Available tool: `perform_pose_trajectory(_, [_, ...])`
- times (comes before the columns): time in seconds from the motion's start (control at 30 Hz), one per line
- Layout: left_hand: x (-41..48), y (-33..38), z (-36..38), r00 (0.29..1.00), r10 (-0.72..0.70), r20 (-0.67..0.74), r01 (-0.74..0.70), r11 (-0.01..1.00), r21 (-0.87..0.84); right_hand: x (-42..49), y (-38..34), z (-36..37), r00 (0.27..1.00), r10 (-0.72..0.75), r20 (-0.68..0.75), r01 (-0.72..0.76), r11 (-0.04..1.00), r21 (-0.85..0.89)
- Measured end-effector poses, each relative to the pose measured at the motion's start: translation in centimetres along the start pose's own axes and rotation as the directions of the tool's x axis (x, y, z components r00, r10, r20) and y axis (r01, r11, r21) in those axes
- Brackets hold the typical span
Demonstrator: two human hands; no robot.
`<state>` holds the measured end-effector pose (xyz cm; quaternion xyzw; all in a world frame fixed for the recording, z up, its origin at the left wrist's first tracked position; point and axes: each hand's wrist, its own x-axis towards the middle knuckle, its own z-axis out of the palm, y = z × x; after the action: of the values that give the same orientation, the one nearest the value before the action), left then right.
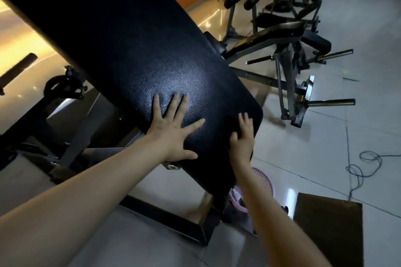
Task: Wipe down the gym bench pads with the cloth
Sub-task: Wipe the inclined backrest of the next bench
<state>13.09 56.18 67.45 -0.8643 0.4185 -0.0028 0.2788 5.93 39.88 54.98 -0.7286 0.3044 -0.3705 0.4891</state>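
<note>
Bench pad (pixel 152 50), black and pebbled, is slanting up toward the upper left and filling the middle of the view. Left hand (pixel 173 130) is lying flat on its lower end, fingers spread and straight, grasping nothing. Right hand (pixel 243 138) is pressing on the pad by its lower right edge. A darker matte patch (pixel 233 124) beside its thumb could be the cloth, but whether the fingers are gripping anything cannot be told. Below the pad, a pink basket (pixel 263 180) is sitting on the tiled floor (pixel 325 147).

Two hands: left hand (pixel 173 134) and right hand (pixel 243 136). One black bench pad (pixel 141 50), one lilac basket (pixel 264 182), one loose cable (pixel 355 172), two padded rollers (pixel 252 0).
</note>
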Motion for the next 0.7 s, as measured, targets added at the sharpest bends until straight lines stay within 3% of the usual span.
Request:
perform_pose_trajectory(0.1, [0.2,0.0,0.1,1.0,0.003,0.0,-0.003,1.0,-0.002,5.8,0.1,-0.1,0.984,0.174,-0.035,-0.176,0.984,-0.033])
perform_pose_trajectory(0.2, [0.3,-0.1,0.1,1.0,0.007,0.004,-0.007,1.0,-0.005,6.5,-0.1,-0.1,0.984,0.174,-0.026,-0.176,0.981,-0.078])
perform_pose_trajectory(0.27, [0.3,-0.1,0.0,1.0,0.002,0.008,-0.002,1.0,-0.011,4.1,-0.3,-0.1,0.993,0.115,0.003,-0.115,0.991,-0.067])
perform_pose_trajectory(0.37, [0.2,-0.2,-0.4,0.999,0.012,0.037,-0.012,1.0,0.002,-3.1,-1.0,0.0,0.989,-0.102,0.111,0.105,0.994,-0.023])
perform_pose_trajectory(0.47, [0.6,-1.6,-1.2,1.0,0.029,0.01,-0.029,0.998,0.048,-9.8,-1.8,-0.2,0.897,-0.33,0.295,0.341,0.94,0.014])
perform_pose_trajectory(0.57, [1.1,-4.6,-1.9,0.998,-0.06,-0.014,0.061,0.997,0.039,-11.1,-2.1,-0.4,0.804,-0.467,0.37,0.496,0.868,0.019])
perform_pose_trajectory(0.63, [1.4,-5.7,-1.9,0.996,-0.093,-0.004,0.093,0.995,0.035,-8.6,-2.2,0.1,0.797,-0.483,0.362,0.511,0.859,0.023])
perform_pose_trajectory(0.7, [1.6,-5.8,-1.7,0.997,-0.082,-0.002,0.082,0.996,0.038,-4.3,-2.5,1.1,0.866,-0.399,0.303,0.413,0.911,0.02])
